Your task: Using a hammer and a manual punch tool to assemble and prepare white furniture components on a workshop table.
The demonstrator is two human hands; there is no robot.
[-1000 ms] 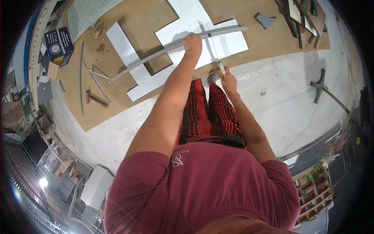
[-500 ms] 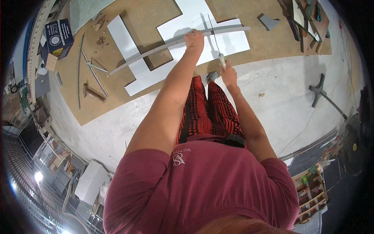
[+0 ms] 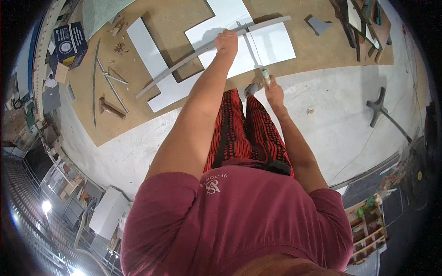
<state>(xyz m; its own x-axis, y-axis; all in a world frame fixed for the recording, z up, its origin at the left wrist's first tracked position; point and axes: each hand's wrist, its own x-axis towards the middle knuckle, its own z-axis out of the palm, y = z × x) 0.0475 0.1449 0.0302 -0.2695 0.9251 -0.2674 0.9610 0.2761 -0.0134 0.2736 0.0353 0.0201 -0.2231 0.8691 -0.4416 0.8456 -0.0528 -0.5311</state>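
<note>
My left hand (image 3: 227,42) is closed around a long, narrow grey strip (image 3: 195,54), a little left of the strip's right end. The strip runs slantwise over a white cut-out board (image 3: 271,43) that has notches in it. My right hand (image 3: 275,93) grips the pale handle of a thin-bladed tool that looks like a saw (image 3: 265,76), at the board's near edge. Its slim blade reaches away from me to the strip, right of my left hand. Exact contact between blade and strip is too fine to make out.
The brown table (image 3: 138,122) carries a hammer (image 3: 111,109), thin rods (image 3: 113,87) and a long ruler-like strip (image 3: 95,87) at left. A blue box (image 3: 70,41) stands at the far left. A grey offcut (image 3: 317,25) and stacked scrap boards (image 3: 361,27) lie right.
The grey strip's right part and my left hand have shifted slightly away from me. My right hand has drawn the saw-like tool a little toward me and to the right.
</note>
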